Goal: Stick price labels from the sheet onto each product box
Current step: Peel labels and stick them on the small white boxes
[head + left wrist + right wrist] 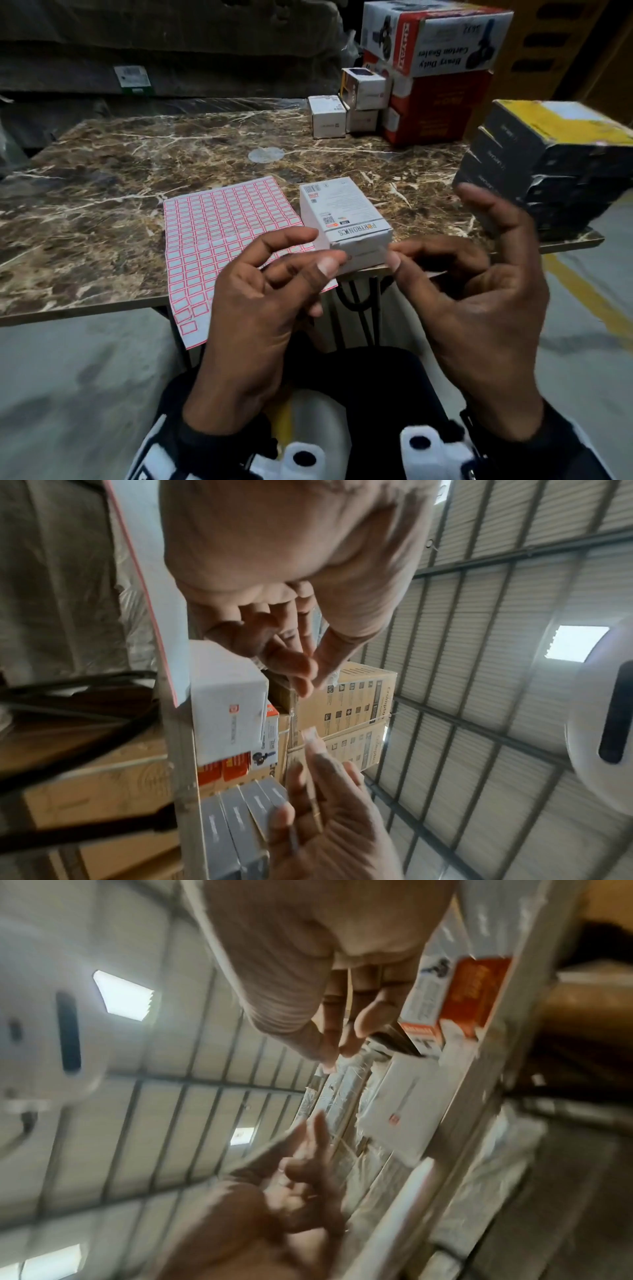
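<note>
A sheet of red-bordered price labels lies on the marble table, its near end hanging over the front edge. Beside it on the right stands a white Portronics box at the table edge, also seen as the white box. My left hand hovers in front of the box, fingers curled with the thumb near the fingertips and nothing visible between them. My right hand is raised opposite it and pinches a small pale label at its fingertips. The right wrist view is blurred.
A stack of black boxes stands at the right edge of the table. Small white boxes and a red-and-white carton stack sit at the back right. A round pale sticker lies mid-table. Beyond the table is wrapped stock.
</note>
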A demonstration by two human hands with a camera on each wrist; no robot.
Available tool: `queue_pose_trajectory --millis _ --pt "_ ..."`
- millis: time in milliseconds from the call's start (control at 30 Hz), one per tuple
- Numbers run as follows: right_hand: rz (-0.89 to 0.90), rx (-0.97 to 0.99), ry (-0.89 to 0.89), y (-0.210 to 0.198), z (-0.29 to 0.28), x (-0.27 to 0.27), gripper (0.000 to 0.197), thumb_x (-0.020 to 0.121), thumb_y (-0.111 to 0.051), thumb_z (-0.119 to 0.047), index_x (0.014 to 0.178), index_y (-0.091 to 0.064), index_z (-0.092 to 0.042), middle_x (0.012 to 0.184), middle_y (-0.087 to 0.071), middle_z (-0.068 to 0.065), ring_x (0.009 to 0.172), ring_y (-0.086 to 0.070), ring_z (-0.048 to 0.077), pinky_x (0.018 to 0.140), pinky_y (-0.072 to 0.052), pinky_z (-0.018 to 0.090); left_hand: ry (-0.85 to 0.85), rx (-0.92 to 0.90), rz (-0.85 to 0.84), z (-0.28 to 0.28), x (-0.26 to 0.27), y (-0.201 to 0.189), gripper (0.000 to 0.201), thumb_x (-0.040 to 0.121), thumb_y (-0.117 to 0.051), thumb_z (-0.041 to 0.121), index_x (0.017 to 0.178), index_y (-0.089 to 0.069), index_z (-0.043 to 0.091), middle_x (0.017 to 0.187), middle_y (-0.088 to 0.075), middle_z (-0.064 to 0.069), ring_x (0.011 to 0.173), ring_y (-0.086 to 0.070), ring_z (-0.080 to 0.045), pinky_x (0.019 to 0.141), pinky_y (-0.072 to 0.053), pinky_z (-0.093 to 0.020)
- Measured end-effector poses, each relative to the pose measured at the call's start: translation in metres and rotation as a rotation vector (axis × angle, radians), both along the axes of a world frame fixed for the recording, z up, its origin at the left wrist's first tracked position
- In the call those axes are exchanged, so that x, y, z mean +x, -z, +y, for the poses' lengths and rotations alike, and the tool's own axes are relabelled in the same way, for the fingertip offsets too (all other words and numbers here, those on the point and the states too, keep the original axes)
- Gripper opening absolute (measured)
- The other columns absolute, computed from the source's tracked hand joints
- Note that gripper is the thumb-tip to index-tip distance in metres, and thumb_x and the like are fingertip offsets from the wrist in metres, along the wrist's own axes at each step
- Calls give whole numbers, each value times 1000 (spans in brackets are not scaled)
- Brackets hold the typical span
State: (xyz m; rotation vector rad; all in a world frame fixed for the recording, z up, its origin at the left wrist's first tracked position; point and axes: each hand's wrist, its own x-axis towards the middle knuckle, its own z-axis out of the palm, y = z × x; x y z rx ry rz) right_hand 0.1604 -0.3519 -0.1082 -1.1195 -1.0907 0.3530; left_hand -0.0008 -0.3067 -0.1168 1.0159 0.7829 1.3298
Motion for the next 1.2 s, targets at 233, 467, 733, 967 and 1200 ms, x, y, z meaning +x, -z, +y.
queue_pose_trajectory --millis 233,467,733,967,1200 --pt "-626 170 276 18 34 4 74 95 -82 -16 152 -35 -16 109 -78 -16 94 -76 3 69 -60 28 -280 499 568 17 2 -7 29 88 -83 12 111 -73 26 107 -77 17 96 -75 -7 69 -59 -31" --pt "-764 186 282 27 43 3 76 98 -76 -15 157 -27 -10 110 -80 -6 88 -80 16 67 -64 41 -232 540 776 31 10 -1 47 86 -83 27 131 -69 29 120 -75 19 112 -67 8 96 -59 -32" --pt "-832 130 318 28 42 5 75 99 -74 -14 157 -26 -9 103 -80 -6 78 -76 14 67 -59 32 -283 532 929 31 14 0 52 82 -72 37 132 -60 39 113 -77 20 102 -77 -15 88 -62 -42" --pt "-898 84 298 28 43 7 75 101 -71 -16 159 -24 -8 105 -80 -6 83 -76 14 71 -50 23 -299 509 989 33 15 -3 51 81 -73 39 129 -57 42 107 -79 19 84 -78 -21 85 -61 -43" --pt "-925 22 263 23 42 6 80 100 -69 -17 162 -19 -12 106 -77 -7 85 -73 17 67 -56 34 -278 473 1040 36 14 -2 52 81 -72 43 130 -57 43 104 -79 15 96 -77 -20 84 -61 -42"
